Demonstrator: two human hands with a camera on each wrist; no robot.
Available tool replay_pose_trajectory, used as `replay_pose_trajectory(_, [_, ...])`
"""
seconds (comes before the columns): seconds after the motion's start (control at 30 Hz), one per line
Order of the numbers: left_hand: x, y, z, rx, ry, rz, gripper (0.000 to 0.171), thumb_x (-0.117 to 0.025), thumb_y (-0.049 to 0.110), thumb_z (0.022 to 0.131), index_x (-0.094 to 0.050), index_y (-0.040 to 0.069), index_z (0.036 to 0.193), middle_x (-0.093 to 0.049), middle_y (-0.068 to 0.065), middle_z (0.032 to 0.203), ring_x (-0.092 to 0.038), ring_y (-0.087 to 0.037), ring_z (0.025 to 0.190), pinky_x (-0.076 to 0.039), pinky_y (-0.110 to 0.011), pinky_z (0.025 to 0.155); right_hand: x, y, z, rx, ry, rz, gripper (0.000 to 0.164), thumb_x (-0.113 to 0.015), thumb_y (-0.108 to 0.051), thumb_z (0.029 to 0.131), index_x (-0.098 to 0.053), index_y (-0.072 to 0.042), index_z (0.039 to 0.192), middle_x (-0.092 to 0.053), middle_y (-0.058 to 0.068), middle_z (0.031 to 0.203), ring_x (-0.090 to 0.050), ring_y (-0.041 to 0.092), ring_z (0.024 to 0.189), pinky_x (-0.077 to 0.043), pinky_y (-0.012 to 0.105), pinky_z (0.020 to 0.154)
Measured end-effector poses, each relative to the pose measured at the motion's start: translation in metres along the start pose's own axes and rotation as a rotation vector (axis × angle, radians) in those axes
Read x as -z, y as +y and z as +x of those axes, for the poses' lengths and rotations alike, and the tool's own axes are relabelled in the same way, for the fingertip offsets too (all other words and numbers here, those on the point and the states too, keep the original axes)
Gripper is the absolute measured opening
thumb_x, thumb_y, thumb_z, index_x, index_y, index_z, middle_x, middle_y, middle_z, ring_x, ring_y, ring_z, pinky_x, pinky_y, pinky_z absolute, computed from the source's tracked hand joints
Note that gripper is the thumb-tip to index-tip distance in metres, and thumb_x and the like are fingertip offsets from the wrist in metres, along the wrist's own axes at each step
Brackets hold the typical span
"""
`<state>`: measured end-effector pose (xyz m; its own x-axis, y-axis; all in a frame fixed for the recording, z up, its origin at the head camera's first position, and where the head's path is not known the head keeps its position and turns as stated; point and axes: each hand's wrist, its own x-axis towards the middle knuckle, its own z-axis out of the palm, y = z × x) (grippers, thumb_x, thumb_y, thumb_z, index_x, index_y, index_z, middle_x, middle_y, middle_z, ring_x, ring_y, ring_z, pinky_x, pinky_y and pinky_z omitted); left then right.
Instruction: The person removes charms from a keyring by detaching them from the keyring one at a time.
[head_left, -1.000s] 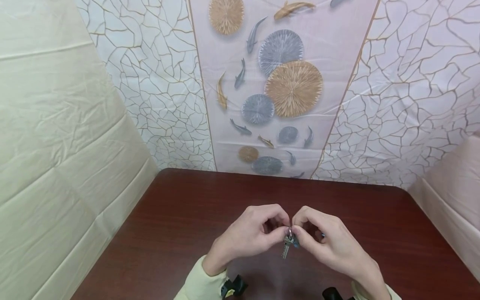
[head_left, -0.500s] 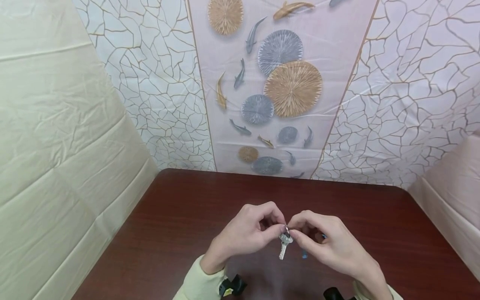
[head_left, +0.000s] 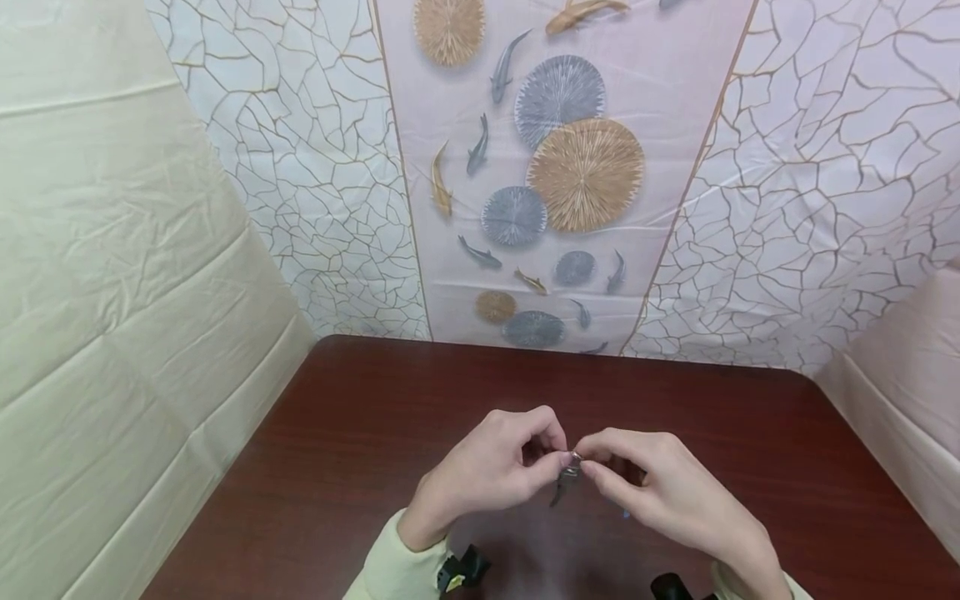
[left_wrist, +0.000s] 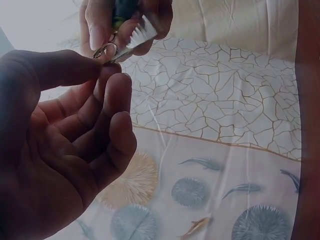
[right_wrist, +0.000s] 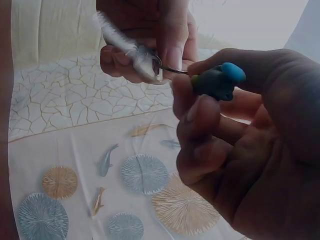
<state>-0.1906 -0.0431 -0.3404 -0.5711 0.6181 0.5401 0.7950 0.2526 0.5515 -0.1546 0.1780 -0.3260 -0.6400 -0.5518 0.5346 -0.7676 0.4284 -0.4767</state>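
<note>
Pinching the key ring (head_left: 573, 457) between both hands, you are letting the key (head_left: 558, 489) hang below it, your left hand (head_left: 491, 471) and right hand (head_left: 667, 496) equally close.

In front of me sits a dark reddish-brown wooden table (head_left: 360, 433). Behind it hangs a pale backdrop sheet (head_left: 555, 167) printed with fish and round grey and tan discs, flanked by white panels (head_left: 315, 167) veined with gold cracks. Creased cream sheeting (head_left: 112, 292) covers my left side; light is soft and even.
</note>
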Motion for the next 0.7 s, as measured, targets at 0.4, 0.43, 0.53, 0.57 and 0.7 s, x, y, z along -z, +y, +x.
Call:
replay_pose_trajectory(0.4, [-0.0007,-0.0007,0.0009,-0.011,-0.035,0.015,0.009,-0.066,0.009,0.092,-0.060,0.016,0.090,-0.062,0.008,0.073,-0.049,0.007,0.063,-0.042,-0.007,0.059,0.0032,0.0077,0.0011,-0.057,-0.093,0.174,0.024,-0.064,-0.003,0.093,-0.062,-0.026,0.096,-0.055,-0.018,0.076,-0.050,-0.005,0.054,-0.043,0.014,0.047])
replay_pose_trajectory(0.43, [-0.0008,-0.0008,0.0009,-0.017,-0.037,0.010,0.008,-0.066,0.009,0.092,-0.060,0.015,0.090,-0.062,0.008,0.073,-0.049,0.006,0.063,-0.042,-0.007,0.059,0.0033,0.0080,0.0010,-0.062,-0.096,0.181,0.024,-0.064,-0.002,0.093,-0.062,-0.026,0.095,-0.055,-0.018,0.074,-0.050,-0.005,0.054,-0.043,0.014,0.047])
replay_pose_trajectory(0.53, [-0.0011,-0.0012,0.0017,-0.047,-0.035,0.021,0.006,-0.065,0.010,0.093,-0.061,0.015,0.092,-0.062,0.008,0.077,-0.050,0.005,0.067,-0.045,-0.009,0.062,0.0028,0.0079,0.0008,-0.055,-0.089,0.156,0.027,-0.064,0.000,0.091,-0.059,-0.027,0.094,-0.052,-0.021,0.072,-0.050,-0.005,0.056,-0.043,0.014,0.048])
replay_pose_trajectory(0.57, [-0.0010,-0.0011,0.0019,-0.059,-0.029,0.025,0.005,-0.064,0.010,0.094,-0.062,0.014,0.092,-0.062,0.007,0.079,-0.050,0.005,0.069,-0.045,-0.009,0.063,0.0023,0.0078,0.0008,-0.055,-0.086,0.152,0.028,-0.064,0.001,0.091,-0.059,-0.027,0.093,-0.051,-0.022,0.071,-0.050,-0.005,0.056,-0.043,0.014,0.048])
replay_pose_trajectory(0.7, [-0.0002,0.0005,0.0017,-0.113,0.007,0.065,0.002,-0.063,0.010,0.094,-0.063,0.012,0.094,-0.063,0.006,0.085,-0.052,0.003,0.074,-0.046,-0.009,0.067,0.0010,0.0075,0.0005,-0.058,-0.083,0.154,0.031,-0.066,0.002,0.088,-0.059,-0.027,0.094,-0.053,-0.022,0.073,-0.050,-0.004,0.060,-0.044,0.014,0.049])
